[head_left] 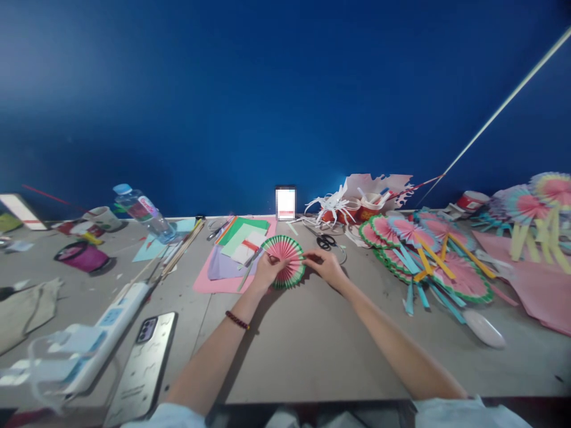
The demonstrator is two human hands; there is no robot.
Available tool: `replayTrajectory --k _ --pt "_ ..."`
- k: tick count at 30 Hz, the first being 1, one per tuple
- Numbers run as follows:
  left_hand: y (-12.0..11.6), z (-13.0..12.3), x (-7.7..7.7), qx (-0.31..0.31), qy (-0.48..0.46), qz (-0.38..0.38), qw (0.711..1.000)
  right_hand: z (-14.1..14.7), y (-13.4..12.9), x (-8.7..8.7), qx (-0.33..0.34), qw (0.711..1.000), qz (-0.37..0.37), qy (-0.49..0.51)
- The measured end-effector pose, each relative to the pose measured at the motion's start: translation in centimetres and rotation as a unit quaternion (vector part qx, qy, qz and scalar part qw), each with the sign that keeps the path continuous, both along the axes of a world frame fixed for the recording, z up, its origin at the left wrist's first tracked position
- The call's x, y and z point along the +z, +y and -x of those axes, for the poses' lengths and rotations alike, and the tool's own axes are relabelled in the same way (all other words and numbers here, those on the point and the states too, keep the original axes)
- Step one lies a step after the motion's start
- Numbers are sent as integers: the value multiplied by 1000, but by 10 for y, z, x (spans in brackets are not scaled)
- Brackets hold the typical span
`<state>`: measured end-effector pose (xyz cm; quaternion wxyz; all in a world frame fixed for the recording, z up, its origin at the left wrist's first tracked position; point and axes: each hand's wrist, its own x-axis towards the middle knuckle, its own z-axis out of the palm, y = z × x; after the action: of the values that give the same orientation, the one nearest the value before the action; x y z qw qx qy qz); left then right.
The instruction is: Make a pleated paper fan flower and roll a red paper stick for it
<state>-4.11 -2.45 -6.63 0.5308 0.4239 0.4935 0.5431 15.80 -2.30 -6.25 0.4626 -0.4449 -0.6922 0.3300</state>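
The left hand (269, 271) holds a pink fan (293, 270). The right hand (328, 266) pinches its right edge. Scissors (326, 241) lie beyond that hand.

Right hand (331, 270) had room to pass over table (303, 351) at lower centre, between the forearms (392, 333). Power strip (109, 336) and phone (145, 362) blocked lower left; paper fans (464, 279), right of centre; blue wall (285, 107), upper half.

Blue-capped clear bottle (141, 206), silver phone (146, 362) lying face down, white power strip (109, 334) beside it, blue wall (250, 107)
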Motion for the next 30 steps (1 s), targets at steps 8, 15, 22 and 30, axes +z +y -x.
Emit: replayTrajectory --k 8,15,22,30 --pt "-1 1 0 -9 5 -16 1000 -1 2 -1 20 983 147 110" --pt "-4 -1 5 -20 12 -41 999 0 0 3 -18 989 115 96" --pt "-6 -3 5 -8 -21 -39 999 -2 3 5 -31 996 58 52" --pt "-2 1 5 14 39 -17 999 -5 4 5 -52 998 39 27"
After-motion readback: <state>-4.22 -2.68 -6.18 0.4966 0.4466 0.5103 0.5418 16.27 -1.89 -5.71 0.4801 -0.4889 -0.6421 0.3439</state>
